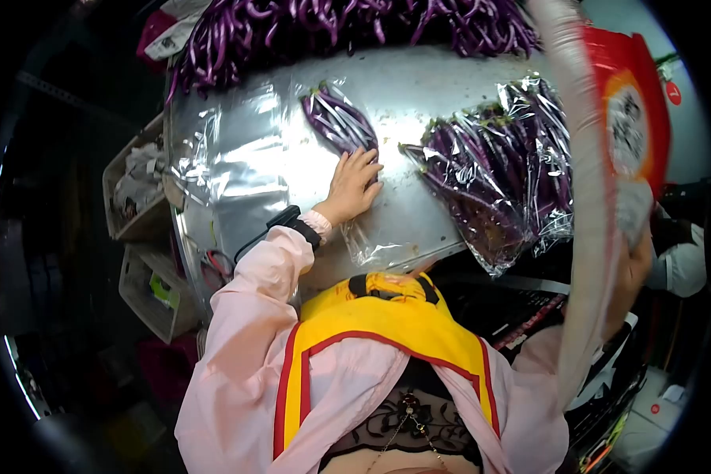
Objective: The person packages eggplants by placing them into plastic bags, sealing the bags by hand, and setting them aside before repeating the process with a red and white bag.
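Head view only. Left hand laid flat, fingers spread, on clear bag holding small bundle of long purple vegetables, mid steel tabletop. Right hand clenched round white-and-red bag, raised at right, close to lens. Larger packed bundle just beside; loose heap at far edge. Judged advisable: keep palm on film, not on produce; hold bag mouth flat; avoid dragging film against neighbouring pack.

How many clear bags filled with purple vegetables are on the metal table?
2. A small bag lies under the left hand; a bigger bag is right of it, at the table edge. The blurred strip at right may hide more.
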